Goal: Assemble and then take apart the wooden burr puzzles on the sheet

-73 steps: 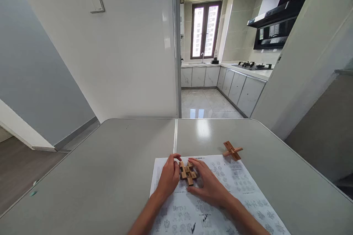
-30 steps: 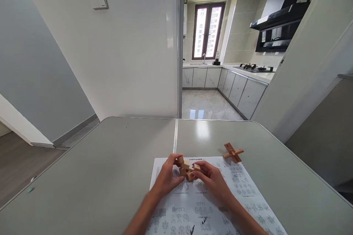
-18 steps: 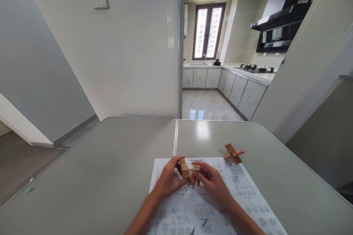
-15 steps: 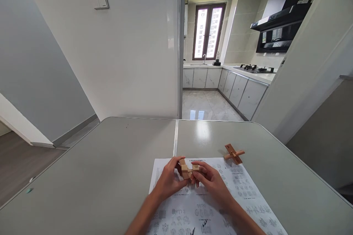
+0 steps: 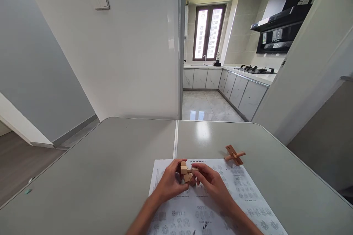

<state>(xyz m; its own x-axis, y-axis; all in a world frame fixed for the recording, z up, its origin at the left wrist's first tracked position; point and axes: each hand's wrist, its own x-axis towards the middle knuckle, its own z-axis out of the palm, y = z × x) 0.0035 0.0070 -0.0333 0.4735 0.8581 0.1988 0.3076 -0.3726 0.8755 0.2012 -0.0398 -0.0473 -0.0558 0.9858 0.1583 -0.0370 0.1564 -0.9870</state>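
Between my hands, over a printed sheet (image 5: 190, 205), is a small group of light wooden puzzle blocks (image 5: 184, 170). My left hand (image 5: 170, 180) is closed around the left block, with thumb below and fingers on top. My right hand (image 5: 211, 180) pinches a smaller notched wooden piece (image 5: 195, 170) at the right side of the group. The two parts touch or nearly touch; my fingers hide how they fit. A reddish-brown wooden cross-shaped assembly (image 5: 234, 155), marked 2, lies beyond my right hand at the sheet's far right corner.
The grey table (image 5: 110, 176) has a pale seam (image 5: 175, 139) running away from me. A small green bit (image 5: 28, 191) lies near its left edge. Past the far edge stand a white wall (image 5: 138, 51) and a doorway to a kitchen with cabinets (image 5: 234, 88).
Both hands stay in nearly the same place. The wooden pieces have turned slightly, and the marked face of the right piece no longer shows clearly.
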